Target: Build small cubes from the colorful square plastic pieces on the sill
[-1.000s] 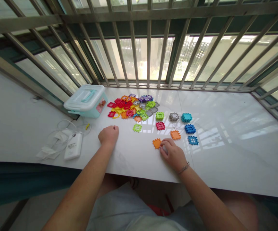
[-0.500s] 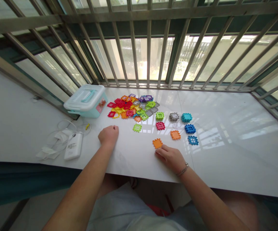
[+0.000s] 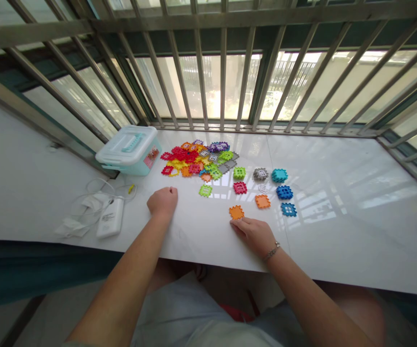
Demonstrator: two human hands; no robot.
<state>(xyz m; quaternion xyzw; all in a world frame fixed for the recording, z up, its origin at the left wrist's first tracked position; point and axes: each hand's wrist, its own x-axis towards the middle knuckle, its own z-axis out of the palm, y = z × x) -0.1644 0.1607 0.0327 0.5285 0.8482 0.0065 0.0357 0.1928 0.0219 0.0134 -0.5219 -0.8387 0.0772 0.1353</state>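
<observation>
My left hand [image 3: 162, 200] rests on the white tabletop as a closed fist, with nothing showing in it. Fingers of my right hand [image 3: 252, 231] are closed at the near edge of an orange notched square tile [image 3: 236, 212]; my fingertips are partly hidden. Just beyond it lie another orange tile [image 3: 262, 201] and a blue window tile [image 3: 288, 209]. Farther back are a dark blue stack [image 3: 284, 192], a teal stack [image 3: 280, 175], a grey stack [image 3: 261, 174], a green stack [image 3: 239, 173] and a crimson tile [image 3: 240, 188]. One lime tile [image 3: 205, 191] lies right of my left hand.
A heap of mixed coloured tiles [image 3: 190, 156] spreads across the table's back middle. A lidded teal box [image 3: 129, 150] stands to its left. At left lie a white power bank [image 3: 110, 218], cables and tissue paper [image 3: 76, 226]. Metal window bars [image 3: 223, 86] border the back.
My right fingers have shifted slightly along the orange tile's near edge. My left fist stays in place, and the view has tilted very slightly.
</observation>
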